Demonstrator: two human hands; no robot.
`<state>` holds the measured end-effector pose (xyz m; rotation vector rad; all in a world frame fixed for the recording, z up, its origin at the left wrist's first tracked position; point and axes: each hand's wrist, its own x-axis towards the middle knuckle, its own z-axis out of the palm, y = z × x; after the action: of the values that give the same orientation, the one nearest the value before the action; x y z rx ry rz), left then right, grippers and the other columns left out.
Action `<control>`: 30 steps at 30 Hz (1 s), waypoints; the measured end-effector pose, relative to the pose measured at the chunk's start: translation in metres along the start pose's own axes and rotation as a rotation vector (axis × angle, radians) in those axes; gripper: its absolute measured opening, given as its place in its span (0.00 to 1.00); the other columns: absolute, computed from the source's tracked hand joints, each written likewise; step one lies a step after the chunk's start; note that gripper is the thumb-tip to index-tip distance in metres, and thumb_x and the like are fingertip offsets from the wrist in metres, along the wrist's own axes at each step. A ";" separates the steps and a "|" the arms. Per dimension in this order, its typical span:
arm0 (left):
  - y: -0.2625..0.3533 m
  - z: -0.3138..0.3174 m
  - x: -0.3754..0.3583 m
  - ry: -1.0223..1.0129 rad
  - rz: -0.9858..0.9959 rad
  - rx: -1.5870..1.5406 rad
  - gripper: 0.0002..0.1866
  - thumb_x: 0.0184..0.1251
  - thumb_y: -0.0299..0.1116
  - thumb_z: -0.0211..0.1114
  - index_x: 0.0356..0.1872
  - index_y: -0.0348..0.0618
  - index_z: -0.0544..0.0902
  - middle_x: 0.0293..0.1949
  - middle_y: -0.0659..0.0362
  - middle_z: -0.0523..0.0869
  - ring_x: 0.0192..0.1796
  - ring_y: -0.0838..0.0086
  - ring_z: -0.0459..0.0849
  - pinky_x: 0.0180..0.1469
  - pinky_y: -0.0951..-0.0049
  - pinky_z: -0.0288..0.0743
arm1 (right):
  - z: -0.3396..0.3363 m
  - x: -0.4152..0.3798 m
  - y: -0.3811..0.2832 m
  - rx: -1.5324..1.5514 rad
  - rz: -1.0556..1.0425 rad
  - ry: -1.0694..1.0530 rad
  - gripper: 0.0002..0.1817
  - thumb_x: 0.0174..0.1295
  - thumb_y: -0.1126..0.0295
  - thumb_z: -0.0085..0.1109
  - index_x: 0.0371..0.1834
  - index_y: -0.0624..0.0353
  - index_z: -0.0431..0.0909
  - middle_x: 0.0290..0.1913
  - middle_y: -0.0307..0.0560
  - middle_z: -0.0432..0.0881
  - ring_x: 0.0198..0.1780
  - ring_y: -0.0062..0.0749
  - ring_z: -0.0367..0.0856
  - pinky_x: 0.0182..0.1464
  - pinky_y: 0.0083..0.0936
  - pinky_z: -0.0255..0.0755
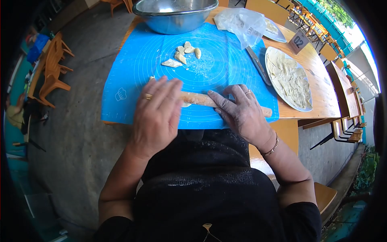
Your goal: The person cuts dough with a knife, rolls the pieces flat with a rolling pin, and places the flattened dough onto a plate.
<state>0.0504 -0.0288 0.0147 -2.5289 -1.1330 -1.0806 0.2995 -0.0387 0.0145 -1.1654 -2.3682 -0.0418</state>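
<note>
A wooden rolling pin (197, 99) lies across the near part of the blue mat (133, 64). My left hand (158, 115) is over its left end, palm down, fingers stretched out and slightly blurred. Floury fingers of my right hand (241, 109) rest bent on the pin's right part, with the pin's tip showing beyond them. Under the pin, a bit of pale dough (186, 104) shows between the hands; the rest is hidden. Several small dough pieces (180, 57) lie farther back on the mat beside scattered flour.
A metal bowl (171, 22) stands at the back. To the right are a knife (258, 65), a plate of flattened dough (287, 76), a plastic bag (246, 26), another plate (275, 33) and a number card (298, 42). Orange chairs (52, 76) stand at far left.
</note>
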 end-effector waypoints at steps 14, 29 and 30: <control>0.010 -0.014 -0.036 -0.242 0.063 -0.039 0.20 0.69 0.27 0.58 0.59 0.29 0.80 0.64 0.44 0.80 0.69 0.53 0.77 0.75 0.53 0.63 | -0.009 -0.028 -0.017 0.059 -0.088 -0.067 0.31 0.59 0.75 0.63 0.70 0.52 0.74 0.69 0.49 0.76 0.69 0.50 0.75 0.61 0.44 0.71; 0.008 -0.006 -0.019 -0.186 -0.009 -0.065 0.17 0.68 0.24 0.59 0.56 0.30 0.81 0.59 0.44 0.84 0.63 0.50 0.82 0.70 0.52 0.68 | -0.008 -0.019 -0.009 0.114 0.044 -0.077 0.24 0.68 0.70 0.61 0.68 0.51 0.77 0.68 0.48 0.79 0.73 0.52 0.71 0.67 0.43 0.66; 0.008 -0.007 -0.020 -0.186 0.001 -0.075 0.17 0.69 0.25 0.59 0.57 0.30 0.81 0.59 0.44 0.84 0.63 0.50 0.81 0.70 0.51 0.68 | -0.006 -0.020 -0.009 0.125 0.041 -0.066 0.23 0.68 0.69 0.61 0.67 0.51 0.78 0.68 0.49 0.79 0.74 0.53 0.70 0.68 0.45 0.65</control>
<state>0.0431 -0.0487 0.0072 -2.7359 -1.1551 -0.9188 0.3059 -0.0607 0.0122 -1.1712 -2.3652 0.1588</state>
